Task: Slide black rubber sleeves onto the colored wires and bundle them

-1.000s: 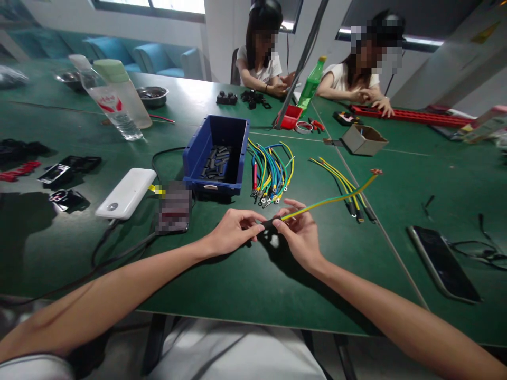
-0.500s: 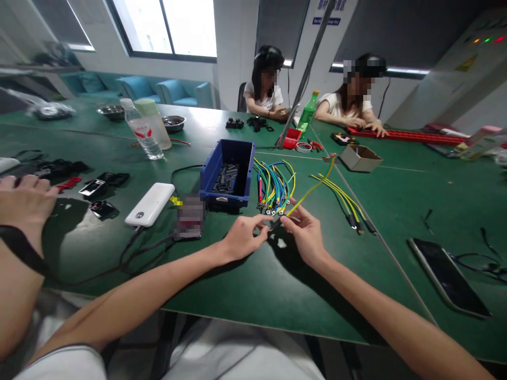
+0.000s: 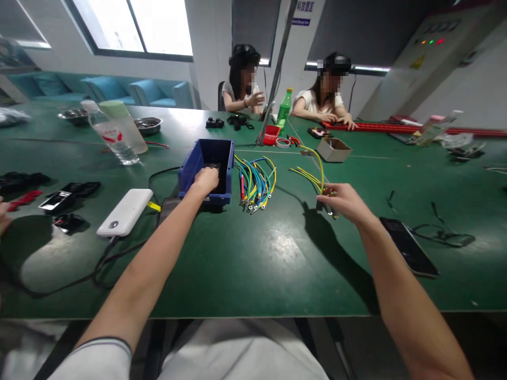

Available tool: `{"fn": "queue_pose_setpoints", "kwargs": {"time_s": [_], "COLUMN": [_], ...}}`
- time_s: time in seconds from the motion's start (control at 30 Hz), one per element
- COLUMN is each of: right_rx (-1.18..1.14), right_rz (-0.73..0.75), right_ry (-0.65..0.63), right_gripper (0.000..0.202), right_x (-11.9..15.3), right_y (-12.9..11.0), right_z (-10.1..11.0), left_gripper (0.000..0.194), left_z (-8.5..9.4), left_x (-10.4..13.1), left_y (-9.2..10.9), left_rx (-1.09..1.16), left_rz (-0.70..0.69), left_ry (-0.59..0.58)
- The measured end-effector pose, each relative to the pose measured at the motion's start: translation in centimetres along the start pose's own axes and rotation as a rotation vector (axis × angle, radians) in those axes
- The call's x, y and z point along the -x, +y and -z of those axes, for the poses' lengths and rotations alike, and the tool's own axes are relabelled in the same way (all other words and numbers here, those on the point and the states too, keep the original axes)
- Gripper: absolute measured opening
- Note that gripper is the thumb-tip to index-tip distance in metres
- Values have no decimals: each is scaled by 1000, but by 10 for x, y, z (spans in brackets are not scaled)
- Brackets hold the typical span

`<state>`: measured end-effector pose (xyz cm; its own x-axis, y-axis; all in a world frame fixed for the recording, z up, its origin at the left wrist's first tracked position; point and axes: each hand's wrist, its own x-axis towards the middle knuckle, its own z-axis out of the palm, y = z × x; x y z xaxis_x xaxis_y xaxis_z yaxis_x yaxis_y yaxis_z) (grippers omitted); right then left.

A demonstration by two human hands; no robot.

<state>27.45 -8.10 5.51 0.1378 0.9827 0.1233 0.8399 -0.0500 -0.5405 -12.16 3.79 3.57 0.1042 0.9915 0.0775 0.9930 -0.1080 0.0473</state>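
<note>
My left hand (image 3: 206, 180) reaches down into the blue plastic bin (image 3: 231, 174), its fingertips hidden among short black tube pieces (image 3: 215, 165). My right hand (image 3: 344, 199) pinches a yellow-green wire (image 3: 322, 170), which bends up and away from the fingers; a dark piece (image 3: 319, 206) shows below the fingertips. Under and beside this hand lie several more yellow-green wires (image 3: 304, 173), their lower ends partly covered. Between both hands, a bundle of blue, green and yellow wires (image 3: 257, 182) with metal ring terminals lies on the table.
A white power bank (image 3: 125, 212) with a cable lies left of the bin, near two bottles (image 3: 114, 140). At right are a phone (image 3: 407, 245) and a thin black cord (image 3: 443, 238). A small carton (image 3: 333, 150) stands farther back. Two people sit across the green table (image 3: 261, 285).
My hands have parted: the left has gone into the blue bin, the right has carried the wire over to the separate wires at the right. The view has shifted rightward.
</note>
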Motion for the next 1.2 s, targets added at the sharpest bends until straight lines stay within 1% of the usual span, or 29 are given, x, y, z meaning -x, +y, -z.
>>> {"fn": "queue_pose_setpoints", "kwargs": {"time_s": [0.1,0.17,0.23,0.3,0.43,0.5,0.6,0.77,0.93,1.07,1.2], "right_rx": [231,312,310,271,180,155,191,326,487,519,535], "right_rz": [-39,-76,-108,-133,-173,-186,-199,-163,-169,-205,-199], "right_ry": [-37,-69,-105,-110,-61,-29,4,15,20,58,71], "right_gripper": [20,17,18,24,43,47,48,46,45,45,43], "right_x": [-5,-7,-9,-10,-12,-13,-14,-14,-13,-13,-10], "right_y": [17,24,29,33,42,46,48,50,51,47,43], "right_z": [6,8,9,10,6,4,2,-1,-2,-5,-10], "left_gripper": [27,30,32,34,33,34,38,32,30,31,32], "left_z": [-6,-6,-5,-4,-2,-1,1,3,5,8,10], "left_x": [-2,-2,-3,-4,-3,-1,2,3,5,9,12], "left_y": [-1,-2,-2,-1,1,1,3,3,5,8,9], "left_rx": [-48,-75,-92,-99,-108,-108,-93,-86,-75,-59,-38], "left_rz": [-8,-8,-4,3,27,30,24,22,9,12,18], "left_ry": [-44,-46,-41,-35,-10,13,41,52,78,108,120]}}
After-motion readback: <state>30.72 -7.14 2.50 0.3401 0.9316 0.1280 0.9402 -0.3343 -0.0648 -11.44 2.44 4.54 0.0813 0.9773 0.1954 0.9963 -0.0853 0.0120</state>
